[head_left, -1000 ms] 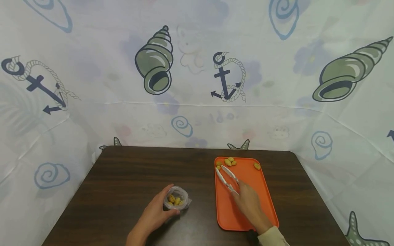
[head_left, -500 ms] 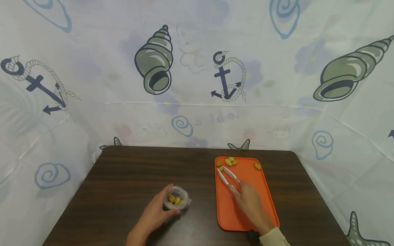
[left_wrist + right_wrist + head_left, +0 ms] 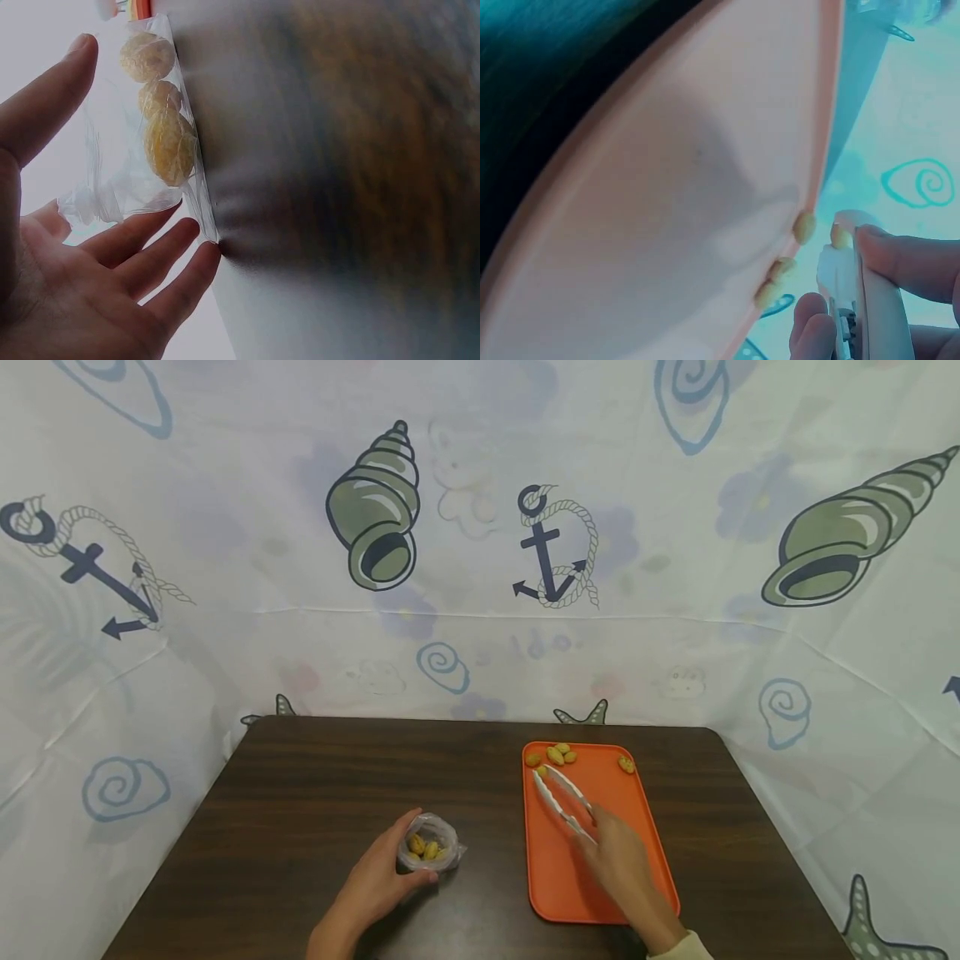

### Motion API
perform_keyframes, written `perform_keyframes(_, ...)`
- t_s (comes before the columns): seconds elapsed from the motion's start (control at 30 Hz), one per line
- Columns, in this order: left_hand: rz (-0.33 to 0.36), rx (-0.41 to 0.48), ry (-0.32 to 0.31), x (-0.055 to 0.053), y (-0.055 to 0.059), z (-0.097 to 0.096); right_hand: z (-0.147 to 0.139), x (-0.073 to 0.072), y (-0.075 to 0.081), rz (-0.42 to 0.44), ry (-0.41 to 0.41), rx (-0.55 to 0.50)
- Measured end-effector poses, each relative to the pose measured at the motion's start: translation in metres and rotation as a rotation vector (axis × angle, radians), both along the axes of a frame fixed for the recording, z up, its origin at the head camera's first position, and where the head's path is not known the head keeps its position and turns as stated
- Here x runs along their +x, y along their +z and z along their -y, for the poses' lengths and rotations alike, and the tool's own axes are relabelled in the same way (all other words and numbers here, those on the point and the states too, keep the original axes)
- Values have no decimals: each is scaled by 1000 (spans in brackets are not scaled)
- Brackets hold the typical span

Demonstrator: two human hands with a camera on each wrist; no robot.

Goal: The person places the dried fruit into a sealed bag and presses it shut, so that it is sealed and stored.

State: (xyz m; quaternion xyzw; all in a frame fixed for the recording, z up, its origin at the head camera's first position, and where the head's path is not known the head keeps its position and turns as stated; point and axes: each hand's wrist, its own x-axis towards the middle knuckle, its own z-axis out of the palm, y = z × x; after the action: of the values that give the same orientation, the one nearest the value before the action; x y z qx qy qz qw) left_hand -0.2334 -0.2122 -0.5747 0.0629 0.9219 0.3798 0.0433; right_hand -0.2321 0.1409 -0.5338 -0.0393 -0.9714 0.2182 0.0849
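Note:
My left hand (image 3: pixel 379 878) is curved round a small clear plastic bag (image 3: pixel 447 834), its top opening facing up on the table. Several yellow-brown, nut-sized rounded pieces (image 3: pixel 169 146) lie inside the bag. Over the orange tray (image 3: pixel 555 885) my right hand (image 3: pixel 621 857) grips white tongs (image 3: pixel 553 799), whose arms slant toward the tray's far left corner. One yellowish piece (image 3: pixel 840 235) sits between the tong tips. Several more of these pieces (image 3: pixel 556 755) lie along the tray's far edge, and one piece (image 3: pixel 626 765) lies alone at its far right corner.
Tray and bag stand on a dark wood-grain table (image 3: pixel 322 768). A pale cloth (image 3: pixel 480 643) printed with shells and anchors hangs behind and on both sides of it.
My right hand and the tongs have moved slightly right and toward me, and a yellowish piece has shifted with the tips, away from the tray's left edge. My left hand and the bag have stayed put.

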Motion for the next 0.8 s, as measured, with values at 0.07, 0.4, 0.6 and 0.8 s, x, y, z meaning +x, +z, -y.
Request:
perform_keyframes(0.07,-4,0,1,0,0,0,1,2,3,-3,4,-14)
perform_keyframes(0.4,-11,4,1,0,-1,-1,8,18,19,-56,49,-48)
perform_keyframes(0.6,-11,1,-1,0,-2,0,13,27,27,-101,76,-54)
perform_keyframes(0.8,-10,2,-3,-1,-3,0,18,36,36,-122,88,-50)
